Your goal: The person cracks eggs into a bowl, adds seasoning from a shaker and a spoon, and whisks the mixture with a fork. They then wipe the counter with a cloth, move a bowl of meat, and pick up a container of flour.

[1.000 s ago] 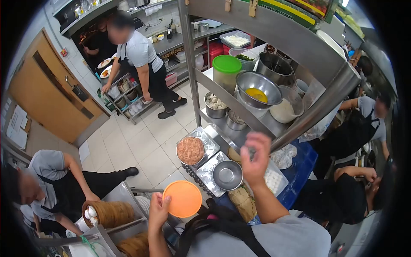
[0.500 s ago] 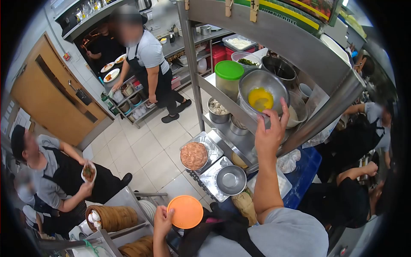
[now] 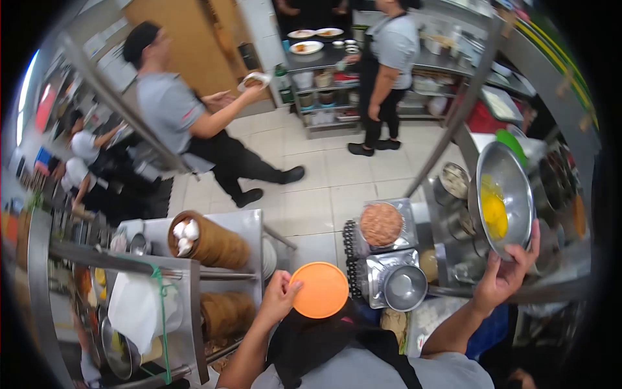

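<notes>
My left hand (image 3: 277, 298) pinches the edge of a round orange plastic lid (image 3: 321, 290), held flat in front of my dark apron. At the right, my right hand (image 3: 508, 269) grips the near rim of a steel mixing bowl (image 3: 519, 194). The bowl is tilted, and yellow egg (image 3: 495, 217) lies inside it. Behind the bowl a green lid (image 3: 512, 146) partly shows. Below and left of the bowl, an empty steel bowl (image 3: 405, 288) and a container of pinkish minced meat (image 3: 381, 224) rest on steel lids.
Bamboo steamers (image 3: 217, 243) stand on the left counter (image 3: 243, 227). A steel shelf post (image 3: 457, 107) rises at the right. One co-worker (image 3: 172, 107) carries a plate (image 3: 254, 81); another (image 3: 389, 71) stands by the back counter. A tiled floor (image 3: 311, 188) lies between.
The view has swung to the right. The egg bowl now tilts more, with my right hand at its near rim. The plate-carrying co-worker has stepped toward the back counter. My left hand keeps the orange lid.
</notes>
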Demonstrator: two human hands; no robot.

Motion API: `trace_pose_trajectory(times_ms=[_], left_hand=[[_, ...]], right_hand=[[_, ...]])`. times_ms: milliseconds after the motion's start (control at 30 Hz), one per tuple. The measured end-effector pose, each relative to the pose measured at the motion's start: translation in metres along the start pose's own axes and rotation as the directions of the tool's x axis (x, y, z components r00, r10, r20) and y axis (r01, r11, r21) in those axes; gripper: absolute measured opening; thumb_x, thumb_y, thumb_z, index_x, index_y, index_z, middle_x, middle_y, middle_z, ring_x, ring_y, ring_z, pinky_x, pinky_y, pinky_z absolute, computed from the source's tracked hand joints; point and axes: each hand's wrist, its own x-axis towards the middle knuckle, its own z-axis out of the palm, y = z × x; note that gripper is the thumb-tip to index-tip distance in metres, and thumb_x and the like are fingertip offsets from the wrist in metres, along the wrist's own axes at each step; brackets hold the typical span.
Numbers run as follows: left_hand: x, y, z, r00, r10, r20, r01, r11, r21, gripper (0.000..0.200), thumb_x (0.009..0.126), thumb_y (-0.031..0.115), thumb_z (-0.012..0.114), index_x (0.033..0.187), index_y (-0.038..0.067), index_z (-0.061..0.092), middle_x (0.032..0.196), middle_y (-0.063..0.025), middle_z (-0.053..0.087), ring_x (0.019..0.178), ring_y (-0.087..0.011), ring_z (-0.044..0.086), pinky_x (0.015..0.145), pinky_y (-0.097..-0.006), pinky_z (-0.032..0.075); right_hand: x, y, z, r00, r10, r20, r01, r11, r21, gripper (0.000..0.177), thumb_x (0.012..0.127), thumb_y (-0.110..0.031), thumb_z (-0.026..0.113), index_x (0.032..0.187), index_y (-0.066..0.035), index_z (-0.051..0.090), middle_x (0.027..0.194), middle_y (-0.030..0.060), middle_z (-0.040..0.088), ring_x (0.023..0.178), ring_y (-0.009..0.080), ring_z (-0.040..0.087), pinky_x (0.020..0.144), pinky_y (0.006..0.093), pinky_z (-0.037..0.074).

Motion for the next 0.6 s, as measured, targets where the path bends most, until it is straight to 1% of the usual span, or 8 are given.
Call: trace_pose_trajectory(times_ms=[67,167,200,233,267,367,533,600], left_hand=[[0.0,-0.007,-0.004,0.998,-0.052,-0.044,0.047,0.992,-0.118,0.026,0.096,0.023,0.071,0.096,0.006,0.051,0.072,0.0031,0.045,0.064,-0.0058,0.04,0.056,-0.0247,0.037],[0.008,-0.006,-0.012,0.992,-0.057,-0.111,0.011,0.928,-0.373,0.021,0.099,0.02,0.067,0.1,0.007,0.051,0.079,0.0051,0.048,0.07,-0.0031,0.042,0.061,-0.0212,0.037],[0.013,-0.003,-0.015,0.989,-0.063,-0.136,0.008,0.927,-0.375,0.021,0.099,0.02,0.067,0.1,0.007,0.051,0.079,0.0051,0.048,0.07,-0.0031,0.042,0.061,-0.0212,0.037],[0.017,-0.001,-0.019,0.983,-0.088,-0.162,0.007,0.897,-0.442,0.02,0.1,0.02,0.066,0.101,0.007,0.051,0.08,0.0051,0.049,0.07,-0.0029,0.042,0.062,-0.0207,0.037],[0.022,0.0,-0.023,0.976,-0.116,-0.185,0.006,0.862,-0.506,0.019,0.101,0.02,0.065,0.102,0.007,0.051,0.081,0.0051,0.049,0.07,-0.0026,0.043,0.063,-0.0202,0.038],[0.036,-0.004,-0.04,0.964,-0.137,-0.229,0.006,0.869,-0.495,0.02,0.102,0.022,0.063,0.105,0.006,0.051,0.084,0.0041,0.052,0.073,-0.0028,0.046,0.065,-0.0193,0.04],[0.056,-0.006,-0.054,0.92,-0.212,-0.328,0.009,0.851,-0.526,0.026,0.102,0.027,0.064,0.107,0.006,0.051,0.085,0.0035,0.051,0.073,-0.003,0.045,0.065,-0.0193,0.04],[0.065,-0.017,-0.057,0.892,-0.241,-0.382,0.023,0.869,-0.494,0.028,0.101,0.029,0.064,0.106,0.006,0.051,0.085,0.0031,0.051,0.073,-0.0032,0.045,0.064,-0.0197,0.04]], right_hand=[[-0.005,0.003,0.029,0.998,-0.015,0.058,0.011,0.997,0.075,0.018,0.089,-0.012,0.068,0.102,-0.007,0.058,0.156,0.0279,0.031,0.138,0.0355,0.042,0.105,0.0419,0.043],[-0.002,0.006,0.084,0.987,-0.058,0.151,0.032,0.985,0.167,0.019,0.088,-0.017,0.071,0.101,-0.009,0.058,0.155,0.0288,0.032,0.14,0.0381,0.039,0.11,0.0457,0.037],[-0.004,0.004,0.106,0.978,-0.072,0.195,0.033,0.98,0.194,0.02,0.088,-0.018,0.072,0.1,-0.01,0.058,0.155,0.0291,0.032,0.141,0.0394,0.038,0.113,0.0476,0.033],[-0.008,0.0,0.128,0.975,-0.018,0.219,-0.043,0.961,0.272,0.019,0.086,-0.014,0.073,0.098,-0.011,0.058,0.154,0.0291,0.033,0.143,0.0416,0.035,0.116,0.05,0.026],[-0.01,-0.003,0.15,0.973,-0.021,0.232,-0.049,0.955,0.291,0.019,0.086,-0.014,0.073,0.098,-0.011,0.058,0.154,0.0291,0.033,0.143,0.0416,0.035,0.116,0.05,0.026],[-0.018,-0.01,0.217,0.948,-0.026,0.318,-0.108,0.912,0.396,0.022,0.082,-0.009,0.076,0.097,-0.011,0.059,0.151,0.0273,0.037,0.144,0.0427,0.033,0.117,0.0511,0.026],[-0.026,-0.017,0.311,0.876,-0.117,0.469,-0.131,0.876,0.464,0.02,0.083,-0.01,0.076,0.095,-0.009,0.06,0.149,0.0263,0.04,0.145,0.0437,0.033,0.118,0.0524,0.023],[-0.029,-0.017,0.345,0.845,-0.093,0.527,-0.218,0.84,0.496,0.02,0.083,-0.01,0.076,0.094,-0.01,0.06,0.149,0.0258,0.04,0.144,0.0435,0.034,0.117,0.0529,0.023]])
